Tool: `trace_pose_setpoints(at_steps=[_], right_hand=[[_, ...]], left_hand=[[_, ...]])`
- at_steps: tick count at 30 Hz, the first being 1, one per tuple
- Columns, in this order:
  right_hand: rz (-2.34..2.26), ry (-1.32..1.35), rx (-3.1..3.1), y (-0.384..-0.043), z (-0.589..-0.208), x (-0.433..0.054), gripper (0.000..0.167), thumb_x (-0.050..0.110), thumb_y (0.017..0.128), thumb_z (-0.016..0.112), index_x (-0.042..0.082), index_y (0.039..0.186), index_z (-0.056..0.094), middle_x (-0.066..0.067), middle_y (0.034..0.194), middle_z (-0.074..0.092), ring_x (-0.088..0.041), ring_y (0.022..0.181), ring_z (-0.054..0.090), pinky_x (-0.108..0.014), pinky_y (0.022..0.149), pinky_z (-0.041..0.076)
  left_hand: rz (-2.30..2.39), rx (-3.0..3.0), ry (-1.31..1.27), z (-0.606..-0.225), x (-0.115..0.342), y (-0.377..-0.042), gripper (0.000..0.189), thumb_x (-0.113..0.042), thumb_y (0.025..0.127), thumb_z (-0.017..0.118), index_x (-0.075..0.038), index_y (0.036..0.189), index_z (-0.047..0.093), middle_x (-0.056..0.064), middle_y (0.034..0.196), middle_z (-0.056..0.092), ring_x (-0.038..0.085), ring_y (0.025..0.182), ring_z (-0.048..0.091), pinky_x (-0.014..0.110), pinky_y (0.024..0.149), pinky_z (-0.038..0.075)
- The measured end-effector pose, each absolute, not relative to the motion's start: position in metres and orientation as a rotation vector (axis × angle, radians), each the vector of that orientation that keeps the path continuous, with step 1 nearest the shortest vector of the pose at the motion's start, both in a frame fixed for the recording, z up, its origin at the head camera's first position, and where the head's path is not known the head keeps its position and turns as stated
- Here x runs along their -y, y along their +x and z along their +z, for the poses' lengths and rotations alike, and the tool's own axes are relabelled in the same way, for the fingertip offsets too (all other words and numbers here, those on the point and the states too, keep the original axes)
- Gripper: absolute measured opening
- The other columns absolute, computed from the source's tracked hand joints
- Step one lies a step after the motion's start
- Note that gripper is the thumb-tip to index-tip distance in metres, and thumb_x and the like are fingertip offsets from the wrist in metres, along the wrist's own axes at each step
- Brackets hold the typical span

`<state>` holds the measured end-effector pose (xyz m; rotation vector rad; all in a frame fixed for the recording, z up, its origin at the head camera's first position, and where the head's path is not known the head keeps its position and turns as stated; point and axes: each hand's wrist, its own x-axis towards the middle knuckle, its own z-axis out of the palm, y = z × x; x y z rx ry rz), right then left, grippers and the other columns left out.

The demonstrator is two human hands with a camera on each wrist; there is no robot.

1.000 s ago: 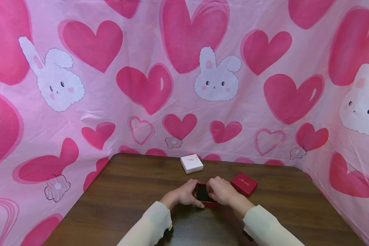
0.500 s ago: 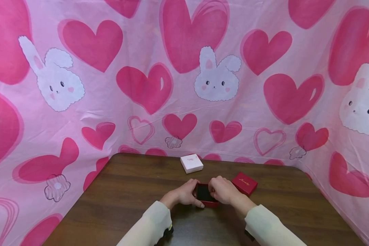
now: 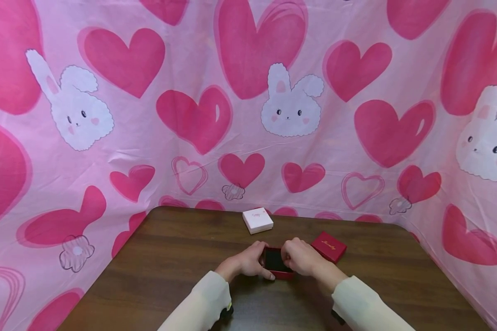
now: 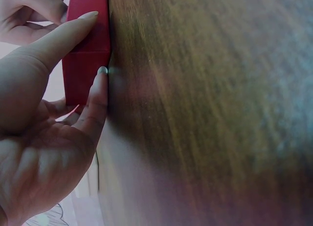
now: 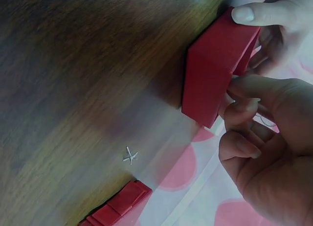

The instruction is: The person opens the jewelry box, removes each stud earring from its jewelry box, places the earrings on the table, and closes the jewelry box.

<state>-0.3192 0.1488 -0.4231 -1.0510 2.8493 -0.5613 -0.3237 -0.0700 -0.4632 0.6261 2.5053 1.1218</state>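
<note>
A small red open box (image 3: 282, 275) with a black insert (image 3: 275, 260) inside sits on the table. My left hand (image 3: 250, 261) grips it from the left, thumb on the front wall; in the left wrist view the thumb (image 4: 73, 35) presses the red side and other fingers reach behind. My right hand (image 3: 300, 256) has curled fingers at the box's right inner edge. In the right wrist view, that hand's thumb and index finger (image 5: 242, 108) meet at the rim; I cannot tell what they pinch, since the fingertips are partly hidden.
The red lid (image 3: 329, 247) with gold lettering lies right of the box, a bow on its side showing in the right wrist view. Near it on the tabletop is a small silver cross-shaped piece (image 5: 130, 156). A white box (image 3: 258, 220) stands behind, before the pink cloth backdrop (image 3: 248, 142).
Over the last second my right hand has shifted slightly to the right inside the box, showing more of the black insert. My left hand keeps its grip in place.
</note>
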Motion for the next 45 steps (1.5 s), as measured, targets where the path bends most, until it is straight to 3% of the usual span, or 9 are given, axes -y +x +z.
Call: trace_pose_setpoints(at_steps=[12, 17, 25, 33, 45], right_hand=[[-0.606, -1.032, -2.824, -0.319, -0.415, -0.156, 0.007, 0.004, 0.087, 0.079, 0.011, 0.084, 0.078, 0.005, 0.074, 0.065, -0.011, 0.064, 0.057, -0.025, 0.063, 0.054], [-0.589, -1.036, -2.845, -0.32, -0.414, -0.16, 0.008, 0.006, 0.087, 0.079, 0.012, 0.084, 0.077, 0.007, 0.073, 0.065, -0.01, 0.064, 0.056, -0.025, 0.061, 0.053], [-0.608, -1.045, -2.836, -0.322, -0.414, -0.169, 0.009, 0.006, 0.087, 0.079, 0.012, 0.082, 0.076, 0.007, 0.07, 0.064, -0.009, 0.06, 0.055, -0.025, 0.058, 0.051], [-0.639, -1.055, -2.812, -0.323, -0.415, -0.173, 0.008, 0.006, 0.088, 0.078, 0.012, 0.083, 0.077, 0.004, 0.071, 0.066, -0.009, 0.059, 0.055, -0.025, 0.057, 0.051], [-0.638, -1.022, -2.804, -0.323, -0.412, -0.176, 0.004, 0.008, 0.088, 0.079, 0.012, 0.085, 0.078, 0.008, 0.074, 0.066, -0.01, 0.062, 0.057, -0.025, 0.059, 0.052]], left_hand=[[1.149, -2.507, 0.625, -0.46, 0.068, -0.321, 0.065, -0.019, 0.077, 0.092, -0.008, 0.126, 0.05, 0.005, 0.11, 0.049, 0.021, 0.098, 0.051, 0.039, 0.09, 0.048], [1.131, -2.519, 0.629, -0.467, 0.071, -0.325, 0.062, -0.027, 0.076, 0.092, -0.017, 0.122, 0.052, -0.001, 0.109, 0.05, 0.016, 0.099, 0.052, 0.036, 0.091, 0.048], [1.136, -2.513, 0.664, -0.462, 0.07, -0.322, 0.062, -0.025, 0.078, 0.091, -0.012, 0.124, 0.051, 0.004, 0.11, 0.05, 0.02, 0.099, 0.051, 0.038, 0.089, 0.047], [1.12, -2.54, 0.629, -0.473, 0.071, -0.329, 0.063, -0.031, 0.075, 0.093, -0.02, 0.122, 0.053, -0.004, 0.107, 0.051, 0.014, 0.097, 0.053, 0.035, 0.089, 0.048], [1.114, -2.518, 0.642, -0.458, 0.069, -0.32, 0.061, -0.024, 0.078, 0.09, -0.015, 0.124, 0.052, 0.001, 0.11, 0.051, 0.018, 0.1, 0.052, 0.037, 0.092, 0.049]])
